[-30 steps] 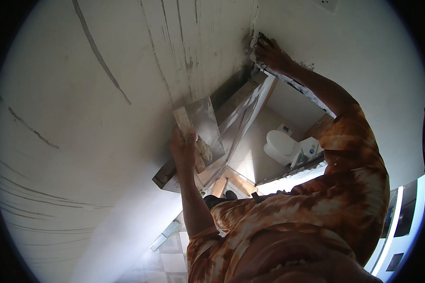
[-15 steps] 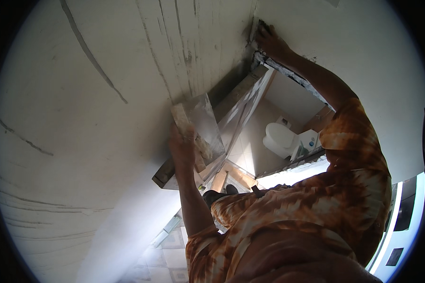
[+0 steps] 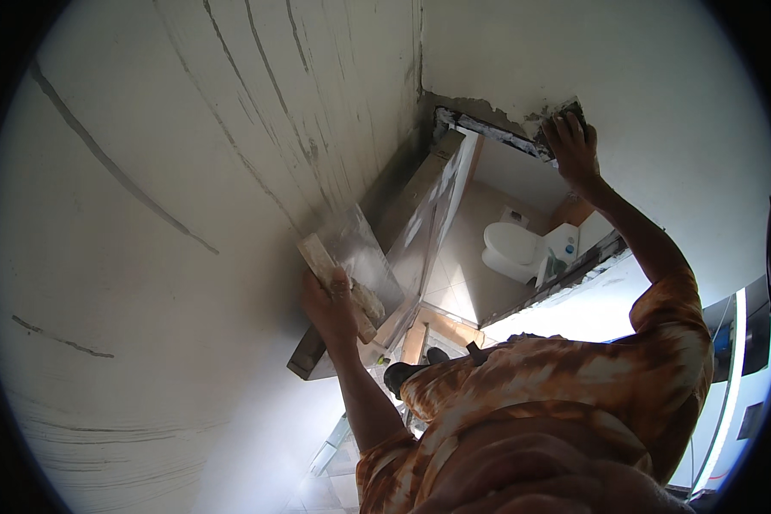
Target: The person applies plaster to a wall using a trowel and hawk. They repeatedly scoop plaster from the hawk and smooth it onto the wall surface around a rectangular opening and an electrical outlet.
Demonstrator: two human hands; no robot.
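My left hand point(image 3: 330, 313) is closed round the pale wood-like strip along one edge of a wide metal plastering blade point(image 3: 370, 253). A lump of wet, pale plaster point(image 3: 367, 301) lies on it beside my fingers. Up on the right-hand wall, my right hand point(image 3: 572, 152) grips a small dark scraper point(image 3: 576, 109) against the surface above a door opening; most of the tool is hidden by my fingers. Between the wall corner and that hand runs a fresh grey plaster patch point(image 3: 480, 108), along the rough upper edge point(image 3: 497, 133) of the opening.
Below, through the opening, stands a white toilet point(image 3: 514, 247). A dusty plank point(image 3: 420, 193) lies high up near the corner, and a board end point(image 3: 308, 353) juts out under my left hand. Dark streaks point(image 3: 111, 167) mark the left wall. My shoe point(image 3: 398, 377) shows far below.
My right hand has swept the scraper rightward along the wall from the corner, exposing the grey patch. My left hand still holds the plastering blade. The whole view has shifted slightly.
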